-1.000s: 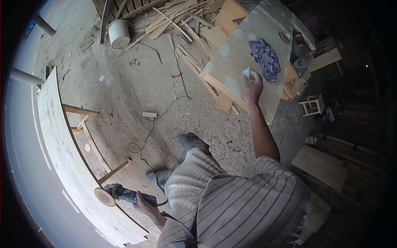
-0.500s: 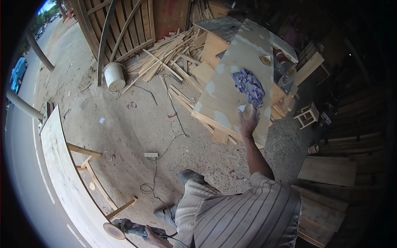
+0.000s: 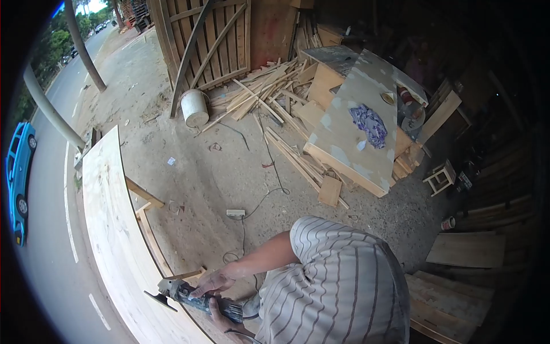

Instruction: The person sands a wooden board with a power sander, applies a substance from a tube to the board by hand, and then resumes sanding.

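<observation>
A dark angle grinder (image 3: 203,300) is held over the edge of the long pale wooden board (image 3: 117,229) at lower left, its disc (image 3: 161,300) tilted just above the surface. My left hand (image 3: 220,319) wraps round the rear body of the tool. My right hand (image 3: 214,282) grips it nearer the head, the forearm crossing in front of the striped shirt. On the paint-patched panel (image 3: 349,146) at upper right lies a crumpled purple cloth (image 3: 369,125), with a small white piece (image 3: 361,145) beside it.
A power strip (image 3: 235,212) and its cable (image 3: 268,194) lie on the ground. Wood offcuts (image 3: 260,92) are heaped beyond a white bucket (image 3: 195,109). At right are a small stool (image 3: 440,178) and stacked boards (image 3: 467,250). A blue car (image 3: 20,172) is on the road.
My right hand has left the area by the purple cloth and come across to the grinder. The grinder has turned, so its disc now shows nearly edge-on. The view has shifted left.
</observation>
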Available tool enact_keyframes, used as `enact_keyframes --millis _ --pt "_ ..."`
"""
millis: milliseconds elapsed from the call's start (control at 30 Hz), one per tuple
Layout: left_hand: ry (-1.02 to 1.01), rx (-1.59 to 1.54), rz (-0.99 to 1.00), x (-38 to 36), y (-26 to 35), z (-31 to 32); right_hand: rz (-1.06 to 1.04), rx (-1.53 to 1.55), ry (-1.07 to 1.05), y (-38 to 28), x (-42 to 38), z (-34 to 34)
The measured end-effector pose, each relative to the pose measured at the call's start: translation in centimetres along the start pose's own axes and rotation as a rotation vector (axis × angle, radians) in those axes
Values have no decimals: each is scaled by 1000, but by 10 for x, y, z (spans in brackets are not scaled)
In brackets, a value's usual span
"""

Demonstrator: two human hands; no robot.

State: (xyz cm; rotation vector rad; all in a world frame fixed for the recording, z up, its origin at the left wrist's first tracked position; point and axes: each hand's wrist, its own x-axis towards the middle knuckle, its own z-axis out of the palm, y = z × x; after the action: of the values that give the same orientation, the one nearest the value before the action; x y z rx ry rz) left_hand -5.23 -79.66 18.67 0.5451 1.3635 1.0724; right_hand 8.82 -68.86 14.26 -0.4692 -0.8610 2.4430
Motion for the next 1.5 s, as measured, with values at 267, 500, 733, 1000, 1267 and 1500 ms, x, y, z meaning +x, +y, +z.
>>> enact_keyframes --millis 267,500,733,1000,1267,1500 --pt "-47 -75 23 9 1 -143 15 38 230 47 118 104" --pt "-148 32 -48 -2 37 -171 -128 -577 650 47 183 125" --pt "-4 163 7 30 47 -135 41 105 349 30 169 96" --pt "227 207 -95 142 -23 -141 49 -1178 262 43 218 -32" --pt "615 -463 -46 196 -26 -146 321 -1515 120 64 238 -11" --pt "652 -615 -54 185 -49 -164 394 -1580 -20 93 232 -2"
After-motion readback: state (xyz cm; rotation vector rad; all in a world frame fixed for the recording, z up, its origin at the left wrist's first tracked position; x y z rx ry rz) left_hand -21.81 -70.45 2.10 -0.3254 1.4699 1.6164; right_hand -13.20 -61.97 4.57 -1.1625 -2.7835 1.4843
